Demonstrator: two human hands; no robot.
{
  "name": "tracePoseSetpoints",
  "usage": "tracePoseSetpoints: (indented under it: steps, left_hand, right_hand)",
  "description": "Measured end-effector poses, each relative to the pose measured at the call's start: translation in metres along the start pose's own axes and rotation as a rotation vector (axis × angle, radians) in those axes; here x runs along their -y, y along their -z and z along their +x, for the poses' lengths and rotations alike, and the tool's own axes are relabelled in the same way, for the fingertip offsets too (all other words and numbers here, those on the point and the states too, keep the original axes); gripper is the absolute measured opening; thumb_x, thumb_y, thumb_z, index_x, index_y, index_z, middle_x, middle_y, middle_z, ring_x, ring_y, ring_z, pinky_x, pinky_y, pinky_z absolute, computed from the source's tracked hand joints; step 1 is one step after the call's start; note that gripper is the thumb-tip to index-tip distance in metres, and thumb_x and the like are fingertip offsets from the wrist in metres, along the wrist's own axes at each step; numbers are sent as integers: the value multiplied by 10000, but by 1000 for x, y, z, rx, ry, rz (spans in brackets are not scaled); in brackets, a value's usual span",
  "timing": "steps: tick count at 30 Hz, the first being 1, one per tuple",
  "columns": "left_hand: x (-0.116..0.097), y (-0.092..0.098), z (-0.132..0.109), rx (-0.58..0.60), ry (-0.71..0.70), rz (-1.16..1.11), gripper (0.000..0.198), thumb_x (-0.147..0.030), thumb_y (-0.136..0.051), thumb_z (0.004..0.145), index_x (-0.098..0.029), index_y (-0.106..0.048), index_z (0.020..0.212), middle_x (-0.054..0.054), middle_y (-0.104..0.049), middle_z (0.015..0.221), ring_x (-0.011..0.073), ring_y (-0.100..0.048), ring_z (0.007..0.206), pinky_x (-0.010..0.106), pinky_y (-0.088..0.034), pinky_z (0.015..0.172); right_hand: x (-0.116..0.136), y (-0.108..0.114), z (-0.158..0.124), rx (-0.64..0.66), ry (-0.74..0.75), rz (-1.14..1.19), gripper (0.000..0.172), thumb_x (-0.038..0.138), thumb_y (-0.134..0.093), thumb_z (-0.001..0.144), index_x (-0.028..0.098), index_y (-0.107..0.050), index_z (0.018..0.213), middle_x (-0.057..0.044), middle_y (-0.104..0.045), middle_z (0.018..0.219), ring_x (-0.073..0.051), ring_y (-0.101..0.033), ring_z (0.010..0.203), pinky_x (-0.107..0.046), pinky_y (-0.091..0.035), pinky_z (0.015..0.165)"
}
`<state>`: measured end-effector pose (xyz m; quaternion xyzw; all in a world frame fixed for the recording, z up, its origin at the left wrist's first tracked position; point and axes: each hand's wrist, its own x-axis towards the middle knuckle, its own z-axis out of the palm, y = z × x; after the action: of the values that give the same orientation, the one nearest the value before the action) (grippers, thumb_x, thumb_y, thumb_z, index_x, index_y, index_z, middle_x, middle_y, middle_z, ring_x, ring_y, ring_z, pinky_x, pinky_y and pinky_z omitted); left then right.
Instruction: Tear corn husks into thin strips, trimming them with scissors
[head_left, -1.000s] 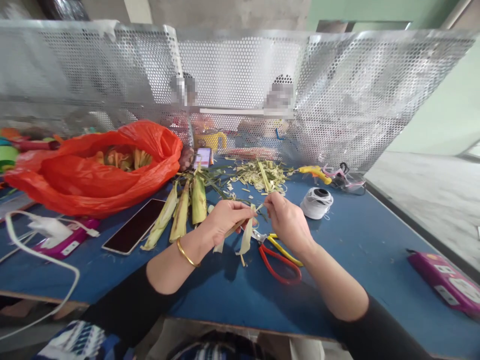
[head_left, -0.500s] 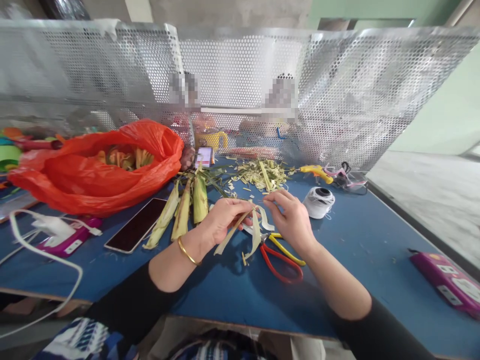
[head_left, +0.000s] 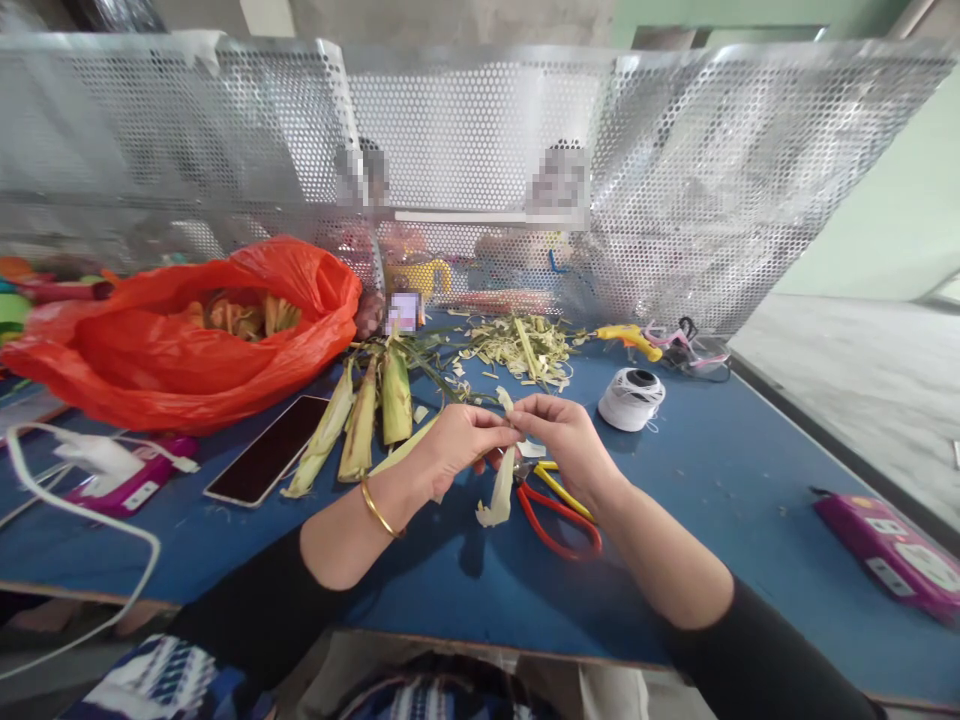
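Observation:
Over the blue table my left hand (head_left: 466, 440) and my right hand (head_left: 559, 432) meet, fingertips pinched together on a pale corn husk strip (head_left: 497, 495). Its lower end hangs down and its upper tip pokes up between the fingers. Just below lie pliers (head_left: 559, 520) with one red and one yellow handle, their jaws partly hidden by the hands and husk. To the left, husk-covered corn ears (head_left: 397, 395) lie side by side. Another pale husk piece (head_left: 405, 447) reaches out from behind my left hand.
A red plastic bag (head_left: 187, 370) stands at left, beside a phone (head_left: 266, 450) and a purple power strip (head_left: 127, 480). Shredded husk (head_left: 525, 350), a spool of white thread (head_left: 631, 400) and a yellow glue gun (head_left: 628, 342) lie beyond. Another purple power strip (head_left: 889, 550) lies right. A perforated metal screen (head_left: 480, 130) runs behind.
My right hand has moved left until its fingertips meet my left hand's. The husk strip now hangs straighter between them. The other husk piece now points left behind my left hand.

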<state>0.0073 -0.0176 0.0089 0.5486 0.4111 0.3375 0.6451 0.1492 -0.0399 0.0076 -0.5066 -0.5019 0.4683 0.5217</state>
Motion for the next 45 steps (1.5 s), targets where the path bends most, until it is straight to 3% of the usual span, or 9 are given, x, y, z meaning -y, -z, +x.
tracePoseSetpoints:
  steps: [7, 11, 15, 20, 27, 38, 40, 42, 45]
  left_hand:
    - [-2, 0, -1, 11, 67, -43, 174, -231, -781, 641, -132, -678, 542, 27, -594, 468, 98, -528, 426, 191, -324, 381]
    - [-7, 4, 0, -79, 97, -274, 87, -179, -699, 742, -118, -723, 684, 69, -690, 624, 116, -617, 527, 187, -425, 452]
    - [-10, 6, 0, -145, 16, -436, 61, -102, -682, 743, -126, -722, 783, 66, -714, 698, 126, -664, 632, 219, -522, 630]
    - [-8, 1, -1, -155, -100, -469, 77, -136, -729, 683, -138, -698, 753, 39, -713, 735, 110, -639, 651, 224, -506, 684]
    - [-3, -5, 0, -168, -98, -501, 98, -146, -723, 635, -134, -686, 724, 28, -702, 732, 105, -625, 670, 211, -471, 662]
    - [1, -5, 1, -188, -94, -518, 140, -139, -765, 588, -135, -655, 674, 17, -691, 717, 106, -621, 665, 238, -489, 719]
    - [0, -4, 1, -193, -95, -525, 122, -129, -752, 591, -137, -655, 665, 16, -694, 716, 101, -617, 650, 233, -491, 709]
    - [-3, -2, 1, -199, -97, -527, 104, -127, -736, 603, -137, -667, 680, 14, -693, 699, 103, -620, 639, 228, -493, 690]
    - [-8, 1, -1, -203, -90, -532, 88, -146, -701, 642, -139, -693, 730, 21, -699, 687, 118, -634, 637, 232, -499, 673]
  right_hand:
    - [-8, 1, 4, -96, 107, -142, 215, 389, -647, 698, 180, -607, 666, 15, -588, 607, -134, -516, 596, -286, -415, 614]
    - [4, 8, 0, -280, 427, -400, 143, 333, -588, 794, 206, -643, 759, -34, -682, 815, -189, -610, 819, -329, -448, 790]
    - [12, 6, -14, -284, 657, -646, 195, 286, -533, 873, 215, -636, 724, -32, -664, 734, -173, -601, 729, -312, -426, 747]
    - [2, -9, -22, -137, 490, -861, 197, 352, -573, 862, 234, -729, 842, -7, -638, 629, -136, -537, 555, -256, -347, 555]
    - [-10, -16, -17, -119, 282, -783, 205, 373, -592, 824, 228, -719, 756, 34, -535, 512, -115, -423, 482, -240, -274, 492]
    - [-9, -14, -20, -21, 441, -738, 305, 294, -482, 840, 204, -443, 551, 31, -472, 520, -108, -382, 507, -233, -267, 494]
    - [-7, -13, -21, -6, 474, -762, 302, 286, -479, 852, 205, -460, 563, 21, -508, 544, -111, -407, 516, -236, -276, 501]
    - [-4, -11, -22, -48, 507, -767, 262, 301, -482, 875, 207, -542, 639, 7, -557, 599, -119, -453, 545, -240, -311, 530]
    - [0, -5, -18, -230, 507, -729, 212, 367, -518, 883, 201, -620, 797, -24, -604, 731, -139, -517, 627, -251, -370, 592]
